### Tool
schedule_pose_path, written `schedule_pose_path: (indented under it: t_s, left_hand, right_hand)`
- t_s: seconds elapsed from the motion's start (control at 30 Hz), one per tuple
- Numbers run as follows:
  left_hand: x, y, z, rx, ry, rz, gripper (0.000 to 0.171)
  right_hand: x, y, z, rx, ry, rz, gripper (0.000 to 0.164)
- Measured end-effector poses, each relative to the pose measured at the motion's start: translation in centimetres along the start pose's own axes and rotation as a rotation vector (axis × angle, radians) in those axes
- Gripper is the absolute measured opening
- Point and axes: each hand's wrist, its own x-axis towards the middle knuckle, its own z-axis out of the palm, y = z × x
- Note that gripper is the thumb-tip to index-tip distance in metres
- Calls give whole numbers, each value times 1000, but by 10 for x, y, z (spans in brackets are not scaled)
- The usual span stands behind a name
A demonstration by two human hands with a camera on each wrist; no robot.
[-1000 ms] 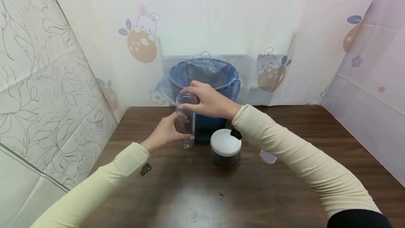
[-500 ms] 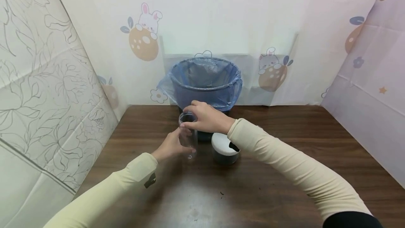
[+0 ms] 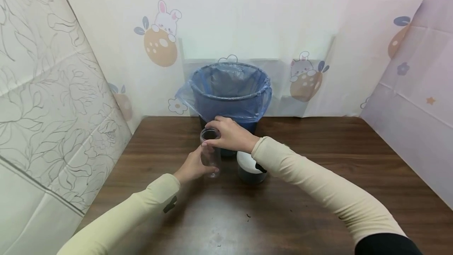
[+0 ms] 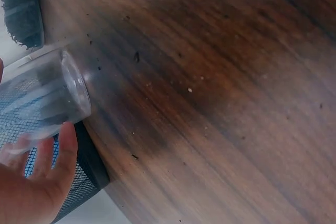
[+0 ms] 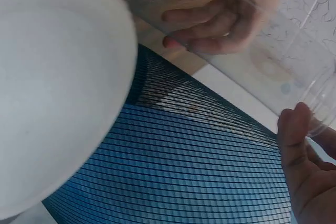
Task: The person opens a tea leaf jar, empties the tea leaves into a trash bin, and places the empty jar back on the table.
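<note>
Where right hand (image 3: 231,134) grips jar (image 3: 211,158), rim (image 3: 202,134) part-hidden

Head view: from above my sleeved forearms (image 3: 311,180), facing forward and down over the brown table (image 3: 318,207) to the blue-lined bin (image 3: 231,107) and printed cloth (image 3: 233,19); the widest and farthest of the three.
Left wrist view: close by my left hand (image 4: 37,187) at lower left, angled down at the tabletop, the wood grain running aslant.
Right wrist view: past the white lid (image 5: 60,93), very near the lens, onto the bin's mesh, tilted, my right hand (image 5: 310,171) at the lower right edge.
Bottle and bin: shared by all three.
Lid and both my hands: shared by head and right wrist.
Clear bottle (image 4: 44,90): upright from my head, slanting from either wrist.
</note>
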Motion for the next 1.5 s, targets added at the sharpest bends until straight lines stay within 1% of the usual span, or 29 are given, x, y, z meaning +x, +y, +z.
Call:
schedule_pose_path:
  t_s: [0.13,0.33,0.5,0.6,0.67,0.77,0.87,0.93,1.0,1.07,1.13,1.17,1.23,1.3,1.37,1.5]
  left_hand:
    - [0,-3,2,-8,4,7,72]
    - [2,-3,2,-14,5,24,76]
    - [2,-5,1,-11,-27,-12,79]
    - [0,-6,0,-18,-43,-26,81]
    - [-4,-6,-2,-24,-42,-37,82]
    - [-14,-4,-6,-19,-12,-60,84]
    - [-28,-2,-11,48,57,-97,85]
    - [-37,1,-14,108,99,-128,81]
    - [-46,6,-15,167,117,-168,74]
    - [-53,12,-12,188,101,-179,66]
    - [-58,20,-7,178,61,-172,60]
    - [-61,24,-4,169,37,-158,59]
    - [-63,32,4,144,-12,-106,57]
    - [-63,39,13,117,-60,-58,57]
    - [-62,45,22,97,-98,-16,60]
    - [-53,52,42,71,-143,7,70]
  right_hand:
    - [0,2,3,14,37,2,46]
    - [-2,0,1,18,43,33,54]
    - [-9,2,1,45,37,56,60]
    - [-17,7,-1,70,5,80,67]
    - [-24,12,-2,73,-19,93,69]
    - [-35,21,-5,55,-53,110,66]
    - [-45,31,-8,37,-85,131,62]
    - [-51,37,-9,21,-110,143,59]
    - [-57,42,-9,-7,-131,157,58]
    - [-63,47,-9,-37,-150,168,59]
    - [-69,51,-8,-80,-164,171,61]
    - [-71,53,-7,-103,-168,172,63]
    - [-76,55,-6,-134,-185,177,68]
    - [-80,56,-4,-159,-197,187,74]
    - [-84,57,-3,-158,-207,204,79]
    - [-90,57,-1,-136,-209,238,85]
